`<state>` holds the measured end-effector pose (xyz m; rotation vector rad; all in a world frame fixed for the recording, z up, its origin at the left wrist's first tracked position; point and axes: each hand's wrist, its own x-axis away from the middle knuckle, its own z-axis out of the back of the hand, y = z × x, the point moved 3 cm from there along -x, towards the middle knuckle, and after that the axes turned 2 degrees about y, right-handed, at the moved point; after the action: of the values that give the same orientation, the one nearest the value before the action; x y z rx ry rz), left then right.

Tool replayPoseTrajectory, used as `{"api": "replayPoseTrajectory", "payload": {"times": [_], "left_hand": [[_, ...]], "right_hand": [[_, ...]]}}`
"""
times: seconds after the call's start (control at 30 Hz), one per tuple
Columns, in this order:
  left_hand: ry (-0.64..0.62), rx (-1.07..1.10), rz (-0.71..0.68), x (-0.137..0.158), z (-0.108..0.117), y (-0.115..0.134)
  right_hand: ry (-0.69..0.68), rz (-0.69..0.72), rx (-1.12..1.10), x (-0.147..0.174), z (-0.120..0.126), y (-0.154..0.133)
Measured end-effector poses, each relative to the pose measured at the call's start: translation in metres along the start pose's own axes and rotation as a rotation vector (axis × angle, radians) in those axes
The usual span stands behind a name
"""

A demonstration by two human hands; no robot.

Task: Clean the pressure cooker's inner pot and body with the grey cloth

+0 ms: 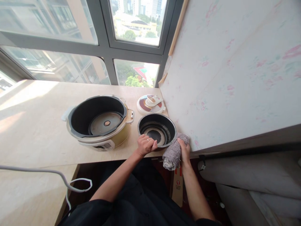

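A black inner pot [168,126] stands at the table's front edge, near the wall. My left hand [146,144] is closed over the pot's near left rim, fingers curled together. In my right hand [185,151] is a grey-brown towel [172,155], bunched up and hanging beside the pot's right side, against or close to the rim. Left of the pot sits the pressure cooker body [118,135], lidless, its dark inside showing a round heating plate [107,123]. Behind the pot lies the white cooker lid [150,104] with a handle on top.
The wooden table [42,131] runs beneath a grey-framed window [105,53]. A flowered wall [223,72] bounds the right side. A grey cord [47,171] loops over the lower left. Below the table edge stands a cardboard piece [177,188]; rolled grey material [244,168] lies at right.
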<state>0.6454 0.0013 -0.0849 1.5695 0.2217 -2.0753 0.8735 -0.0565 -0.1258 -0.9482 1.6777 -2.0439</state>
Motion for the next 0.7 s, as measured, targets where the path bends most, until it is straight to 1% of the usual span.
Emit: {"api": "replayPoseTrajectory", "payload": {"times": [0.23,0.33,0.43,0.7], "left_hand": [[-0.083,-0.055,0.0,0.003,-0.004,0.001],[-0.092,-0.041,0.003,0.006,-0.005,0.003],[-0.1,-0.027,0.016,0.011,-0.005,0.005],[-0.148,-0.045,0.024,0.021,-0.009,0.005]], "right_hand": [[0.038,-0.021,-0.027,0.002,-0.002,-0.003],[0.067,-0.03,-0.013,0.007,0.0,-0.002],[0.061,-0.035,-0.038,0.012,0.003,-0.001],[0.069,0.028,0.023,0.024,0.013,-0.003]]}}
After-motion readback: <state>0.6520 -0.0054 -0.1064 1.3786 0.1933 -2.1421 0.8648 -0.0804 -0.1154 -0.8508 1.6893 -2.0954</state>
